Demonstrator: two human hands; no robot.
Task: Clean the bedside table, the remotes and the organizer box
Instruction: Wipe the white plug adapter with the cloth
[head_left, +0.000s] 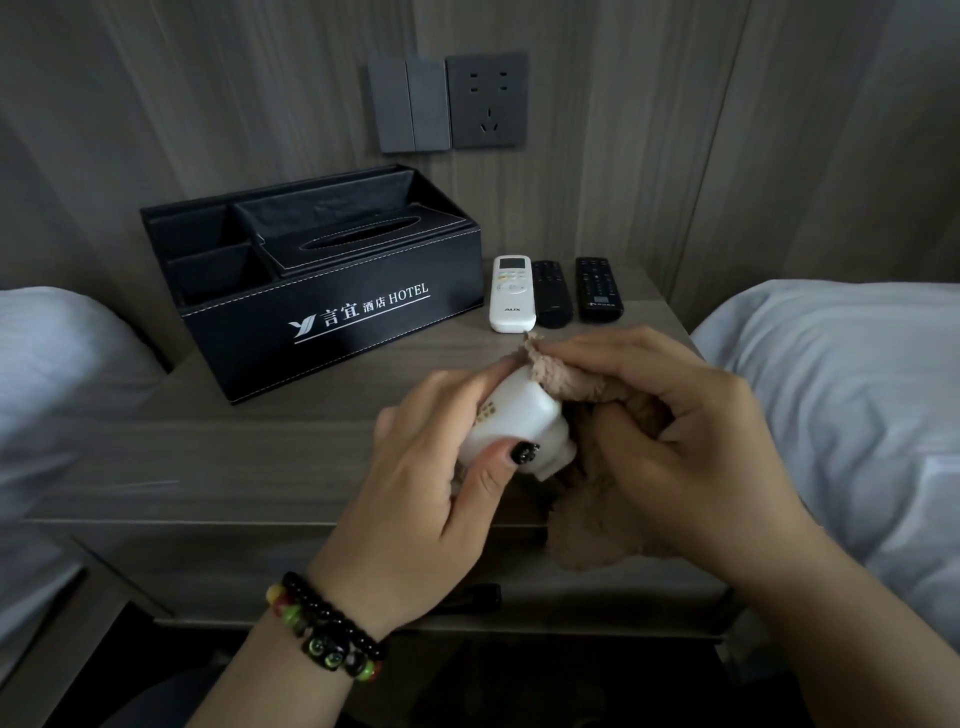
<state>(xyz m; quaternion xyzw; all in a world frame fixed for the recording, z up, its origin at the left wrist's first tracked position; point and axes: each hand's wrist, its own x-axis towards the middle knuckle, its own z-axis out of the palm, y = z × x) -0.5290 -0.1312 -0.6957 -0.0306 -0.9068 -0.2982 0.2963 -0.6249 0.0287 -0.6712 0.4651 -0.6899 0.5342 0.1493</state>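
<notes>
bench (270, 467): bedside bench, between two beds
box (332, 312): black organizer box, back left, compartments look empty
remotes: one white (511, 296), two black (551, 293) (597, 288), side by side right of box
step: wiping a small white remote (511, 415)
left hand (431, 467): grip clamped on it
right hand (691, 431): grip clamped on brown cloth (582, 387)
next: likely set it down, take another

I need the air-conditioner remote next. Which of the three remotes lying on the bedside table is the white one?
The white remote is the leftmost of the row, next to the organizer box; the other two, to its right, are black.
</notes>
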